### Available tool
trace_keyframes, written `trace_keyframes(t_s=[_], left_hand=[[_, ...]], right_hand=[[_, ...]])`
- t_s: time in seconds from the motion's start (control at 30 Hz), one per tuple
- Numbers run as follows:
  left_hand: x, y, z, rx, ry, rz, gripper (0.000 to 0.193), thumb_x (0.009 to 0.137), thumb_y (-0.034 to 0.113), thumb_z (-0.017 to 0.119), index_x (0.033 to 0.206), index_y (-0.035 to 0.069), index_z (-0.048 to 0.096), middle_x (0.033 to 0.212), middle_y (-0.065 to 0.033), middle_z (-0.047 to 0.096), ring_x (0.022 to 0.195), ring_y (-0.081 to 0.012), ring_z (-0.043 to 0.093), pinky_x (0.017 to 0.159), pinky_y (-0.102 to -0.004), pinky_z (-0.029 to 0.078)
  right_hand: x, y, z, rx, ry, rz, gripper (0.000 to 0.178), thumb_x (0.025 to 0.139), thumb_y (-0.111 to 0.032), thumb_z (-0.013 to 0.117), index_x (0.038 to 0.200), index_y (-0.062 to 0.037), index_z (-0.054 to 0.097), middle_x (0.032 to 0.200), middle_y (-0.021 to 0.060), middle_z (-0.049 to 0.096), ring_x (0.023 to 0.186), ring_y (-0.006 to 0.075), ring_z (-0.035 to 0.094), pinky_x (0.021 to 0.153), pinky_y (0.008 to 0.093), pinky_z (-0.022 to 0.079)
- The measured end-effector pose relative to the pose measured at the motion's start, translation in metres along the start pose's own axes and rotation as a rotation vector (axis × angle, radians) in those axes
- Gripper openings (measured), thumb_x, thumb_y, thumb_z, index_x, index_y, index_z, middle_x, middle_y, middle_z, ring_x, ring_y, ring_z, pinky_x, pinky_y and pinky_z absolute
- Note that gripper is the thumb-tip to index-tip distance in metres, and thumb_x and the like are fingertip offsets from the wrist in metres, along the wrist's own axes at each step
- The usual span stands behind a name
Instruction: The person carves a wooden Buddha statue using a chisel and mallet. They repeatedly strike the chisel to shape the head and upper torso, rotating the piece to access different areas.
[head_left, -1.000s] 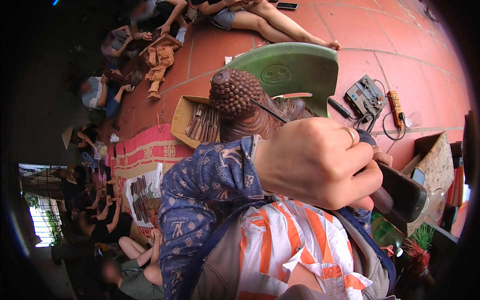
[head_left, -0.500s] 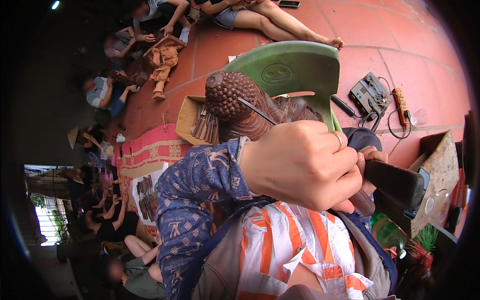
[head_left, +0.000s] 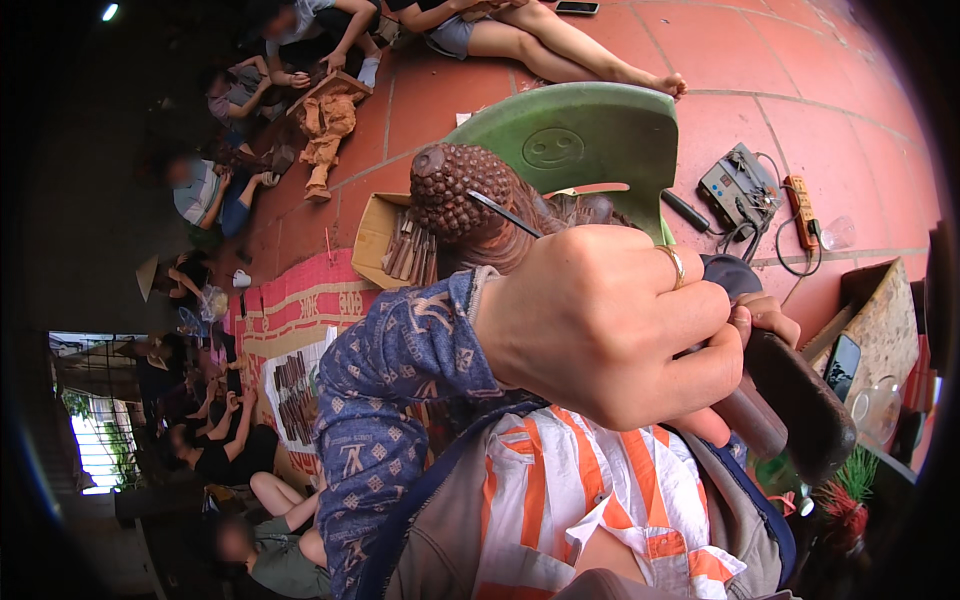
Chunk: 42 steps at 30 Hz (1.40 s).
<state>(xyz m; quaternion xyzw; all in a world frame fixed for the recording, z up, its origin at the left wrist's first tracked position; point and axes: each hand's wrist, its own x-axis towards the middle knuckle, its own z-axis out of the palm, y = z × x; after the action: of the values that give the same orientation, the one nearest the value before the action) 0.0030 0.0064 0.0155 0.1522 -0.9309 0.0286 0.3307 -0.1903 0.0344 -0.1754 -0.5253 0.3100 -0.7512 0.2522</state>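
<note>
A dark wooden carved statue (head_left: 475, 190), its head covered in small round knobs, lies against a green plastic chair (head_left: 610, 135). My left hand (head_left: 610, 320), in a blue patterned sleeve and wearing a ring, is closed around a carving chisel. The chisel's thin blade (head_left: 505, 213) reaches to the statue's head, and its wooden handle (head_left: 752, 415) sticks out below the fist. Mostly hidden behind that fist, my right hand (head_left: 770, 315) is closed on a dark wooden mallet (head_left: 808, 410). The mallet lies alongside the handle end; whether they touch I cannot tell.
A cardboard box (head_left: 380, 240) of chisels stands left of the statue, with more tools (head_left: 295, 400) on a red mat. On the right are a grey electric device (head_left: 742, 190), an orange power strip (head_left: 803, 212) and a wooden box (head_left: 880, 330) with a phone. Several people sit left and above.
The mallet has swung down and turned beside the chisel's handle end. My left fist has shifted slightly right, and the blade tip has moved a little left on the statue's head.
</note>
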Motion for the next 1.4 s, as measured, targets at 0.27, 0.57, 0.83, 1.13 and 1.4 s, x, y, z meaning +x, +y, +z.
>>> trace_keyframes(t_s=[0.27,0.57,0.83,1.13,1.4], left_hand=[[-0.005,0.001,-0.003,-0.035,-0.076,0.011,0.035,0.068,0.041,0.069,0.075,0.009,0.058,0.066,0.0000,0.045,0.055,-0.0133,0.052,0.045,-0.0266,0.041],[-0.002,0.000,-0.004,-0.049,-0.037,0.007,0.036,0.066,0.041,0.069,0.075,0.008,0.057,0.065,-0.0006,0.044,0.053,-0.0139,0.051,0.045,-0.0269,0.041],[0.000,-0.001,-0.003,-0.039,-0.010,0.053,0.034,0.065,0.039,0.069,0.073,0.007,0.057,0.063,-0.0004,0.043,0.052,-0.0139,0.049,0.044,-0.0265,0.038],[-0.003,0.006,0.014,-0.012,0.014,0.184,0.020,0.064,0.024,0.064,0.069,0.005,0.059,0.065,0.0001,0.049,0.056,-0.0118,0.050,0.043,-0.0247,0.034],[0.009,-0.001,0.019,0.138,0.080,-0.047,0.022,0.065,0.022,0.066,0.075,0.003,0.062,0.071,-0.0043,0.052,0.056,-0.0153,0.055,0.047,-0.0272,0.044]], right_hand=[[0.005,-0.005,0.000,-0.158,-0.054,-0.136,0.029,0.081,0.016,0.058,0.098,-0.0023,0.045,0.076,0.0123,0.054,0.066,0.0204,0.051,0.067,0.0339,0.043],[0.008,-0.006,0.004,-0.140,-0.011,-0.185,0.029,0.082,0.016,0.058,0.100,-0.0034,0.044,0.076,0.0114,0.052,0.065,0.0198,0.048,0.067,0.0341,0.043],[0.009,-0.006,0.004,-0.149,0.040,-0.163,0.029,0.082,0.014,0.059,0.099,-0.0040,0.044,0.077,0.0115,0.052,0.066,0.0195,0.049,0.069,0.0346,0.044],[0.006,-0.007,0.005,-0.040,0.037,-0.124,0.024,0.084,0.013,0.057,0.096,-0.0034,0.043,0.076,0.0104,0.051,0.067,0.0195,0.050,0.068,0.0354,0.044],[-0.002,0.004,-0.004,-0.031,0.030,0.201,0.020,0.089,-0.003,0.063,0.095,-0.0044,0.044,0.075,0.0062,0.052,0.068,0.0145,0.050,0.067,0.0290,0.042]])
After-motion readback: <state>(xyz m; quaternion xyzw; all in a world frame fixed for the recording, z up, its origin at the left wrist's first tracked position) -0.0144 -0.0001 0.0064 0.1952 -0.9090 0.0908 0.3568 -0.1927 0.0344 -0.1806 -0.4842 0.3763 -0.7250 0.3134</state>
